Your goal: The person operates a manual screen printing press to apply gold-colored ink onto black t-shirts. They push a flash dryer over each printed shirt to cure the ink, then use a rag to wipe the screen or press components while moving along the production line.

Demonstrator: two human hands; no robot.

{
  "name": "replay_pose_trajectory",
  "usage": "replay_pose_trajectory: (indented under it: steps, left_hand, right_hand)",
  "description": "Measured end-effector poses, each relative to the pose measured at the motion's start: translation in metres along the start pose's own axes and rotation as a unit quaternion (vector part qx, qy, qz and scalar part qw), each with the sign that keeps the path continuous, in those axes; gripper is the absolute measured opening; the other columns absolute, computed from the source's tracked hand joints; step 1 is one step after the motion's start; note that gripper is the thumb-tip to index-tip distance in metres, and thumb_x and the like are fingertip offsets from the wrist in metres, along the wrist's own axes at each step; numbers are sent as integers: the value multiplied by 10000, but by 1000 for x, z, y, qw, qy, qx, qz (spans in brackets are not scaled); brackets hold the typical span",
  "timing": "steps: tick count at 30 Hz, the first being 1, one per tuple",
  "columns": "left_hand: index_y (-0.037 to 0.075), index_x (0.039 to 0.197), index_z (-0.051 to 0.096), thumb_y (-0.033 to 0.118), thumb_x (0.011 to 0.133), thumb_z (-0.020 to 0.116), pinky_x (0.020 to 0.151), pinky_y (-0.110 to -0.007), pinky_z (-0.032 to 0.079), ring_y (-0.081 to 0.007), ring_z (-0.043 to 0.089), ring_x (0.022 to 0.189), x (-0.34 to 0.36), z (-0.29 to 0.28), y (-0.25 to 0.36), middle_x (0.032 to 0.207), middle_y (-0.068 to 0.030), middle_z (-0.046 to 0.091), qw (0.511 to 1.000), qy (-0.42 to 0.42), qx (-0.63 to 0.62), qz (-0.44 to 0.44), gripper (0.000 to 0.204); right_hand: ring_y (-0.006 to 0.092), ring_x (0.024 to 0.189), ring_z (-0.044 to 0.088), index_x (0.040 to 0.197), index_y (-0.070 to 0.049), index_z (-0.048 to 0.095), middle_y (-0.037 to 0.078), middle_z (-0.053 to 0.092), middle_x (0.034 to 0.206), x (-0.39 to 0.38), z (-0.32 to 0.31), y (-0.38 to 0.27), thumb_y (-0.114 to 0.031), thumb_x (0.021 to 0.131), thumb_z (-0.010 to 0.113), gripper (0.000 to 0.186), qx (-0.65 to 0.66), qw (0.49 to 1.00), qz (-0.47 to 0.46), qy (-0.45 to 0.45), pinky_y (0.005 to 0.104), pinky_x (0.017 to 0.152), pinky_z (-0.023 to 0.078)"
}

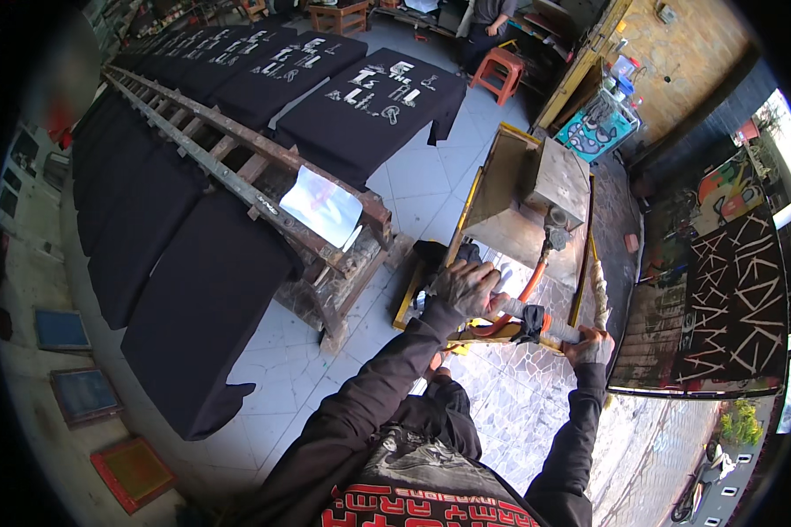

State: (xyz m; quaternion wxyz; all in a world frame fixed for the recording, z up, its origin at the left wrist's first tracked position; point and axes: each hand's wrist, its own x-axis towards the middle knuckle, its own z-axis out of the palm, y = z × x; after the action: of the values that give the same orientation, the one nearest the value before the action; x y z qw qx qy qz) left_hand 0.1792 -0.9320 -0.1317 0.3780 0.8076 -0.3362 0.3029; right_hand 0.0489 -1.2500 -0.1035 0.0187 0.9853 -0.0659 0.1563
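At the near end of the metal unit [555, 184], gripping its grey bar [564, 331] with curled left hand [468, 288] and right hand [591, 347]; possibly liable to snag the nearby orange hose [533, 281] through uneven twisting.

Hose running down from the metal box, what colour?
Orange; the hose shows best in the head view, the only one.
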Motion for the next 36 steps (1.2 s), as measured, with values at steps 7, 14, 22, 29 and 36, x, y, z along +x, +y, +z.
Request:
replay_pose_trajectory:
  steps: [7, 14, 22, 29, 36]
  left_hand:
    - [98, 797, 610, 477, 841, 644, 666, -384, 461, -230, 590, 665, 9, 28, -11, 837, -51, 608, 987, 147, 42, 55, 383]
    - [68, 739, 613, 568, 880, 571, 596, -376, 410, -225, 564, 623, 2, 21, 3, 786, -60, 599, 997, 62, 45, -11, 521]
    - [63, 746, 623, 572, 894, 551, 562, -380, 413, -241, 571, 608, 0, 23, 13, 778, -58, 593, 997, 64, 50, -15, 535]
    - [60, 745, 621, 597, 904, 536, 527, -399, 421, -277, 565, 562, 2, 17, 9, 737, -60, 570, 997, 54, 48, 7, 567]
    - [60, 762, 599, 505, 879, 571, 547, -438, 437, -338, 585, 587, 23, 31, -26, 714, -102, 545, 995, 84, 37, 24, 461]
  right_hand:
    - [290, 709, 690, 808, -80, 759, 88, 705, 727, 13, 4, 16, -298, 463, 916, 437, 18, 998, -51, 14, 411, 705, 552]
    - [290, 683, 678, 773, -132, 739, 72, 679, 677, 8, -4, 14, -281, 566, 794, 261, 47, 997, -51, -26, 427, 691, 538]
    - [316, 666, 654, 800, -129, 732, 75, 643, 650, -1, 4, 23, -290, 556, 791, 298, 72, 997, -27, -7, 450, 678, 526]
    - [303, 669, 668, 784, -125, 730, 80, 674, 676, 1, 12, 17, -247, 591, 776, 233, 69, 997, -29, 2, 441, 680, 537]
    - [308, 686, 692, 779, -119, 735, 98, 699, 706, 47, 29, 8, -241, 648, 752, 180, 75, 996, -34, 30, 444, 678, 558]
